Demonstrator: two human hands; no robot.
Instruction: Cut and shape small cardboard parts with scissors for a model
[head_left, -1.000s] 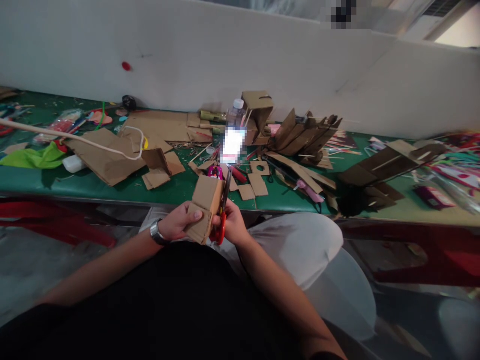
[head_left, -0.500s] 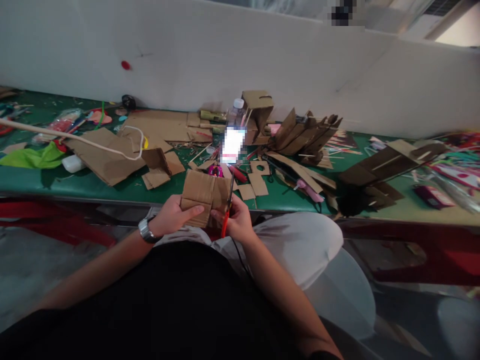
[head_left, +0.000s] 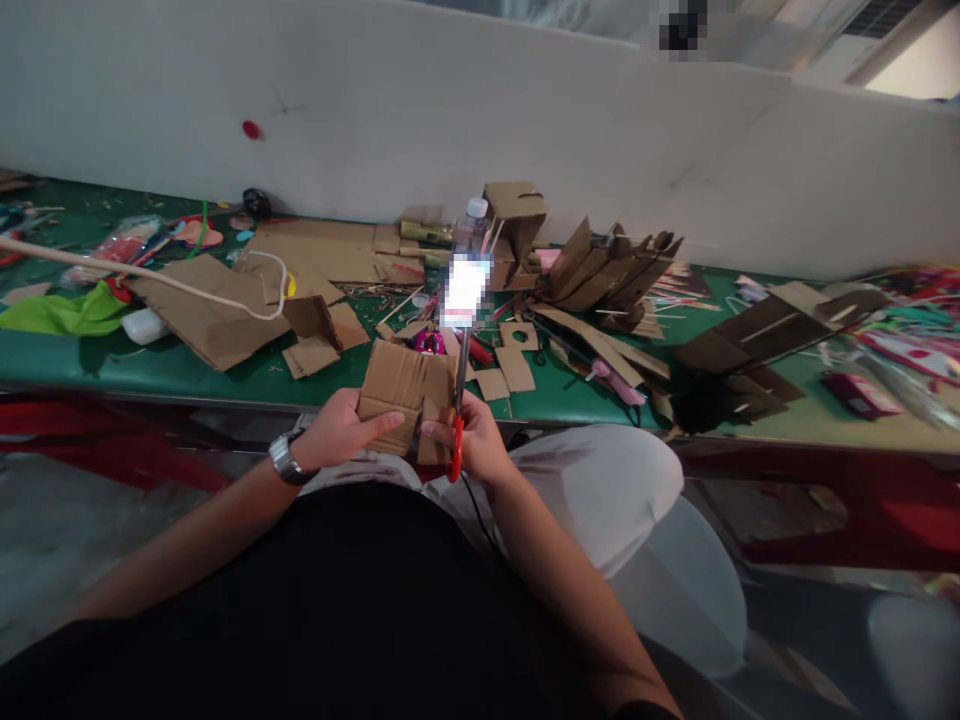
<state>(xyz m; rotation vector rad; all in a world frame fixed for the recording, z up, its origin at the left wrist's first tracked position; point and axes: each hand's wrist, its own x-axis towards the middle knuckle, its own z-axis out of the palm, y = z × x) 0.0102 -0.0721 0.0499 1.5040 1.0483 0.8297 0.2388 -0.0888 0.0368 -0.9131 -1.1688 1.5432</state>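
Observation:
A creased piece of brown cardboard is held over my lap, in front of the table edge. My left hand grips its left side, thumb lying flat across the front. My right hand is closed around scissors with red-orange handles, blades pointing up along the cardboard's right edge. The right thumb also presses on the cardboard's lower right part. The other right fingers are partly hidden behind the scissors and cardboard.
On the green table lie cardboard scraps, a large cardboard sheet and a pink glue gun. A clear bottle stands behind a bright, blurred screen. Folded cardboard leans at the right.
The scissors have turned in my right hand, so their handles and blades show more fully and sit more upright. The cardboard has shifted very slightly left.

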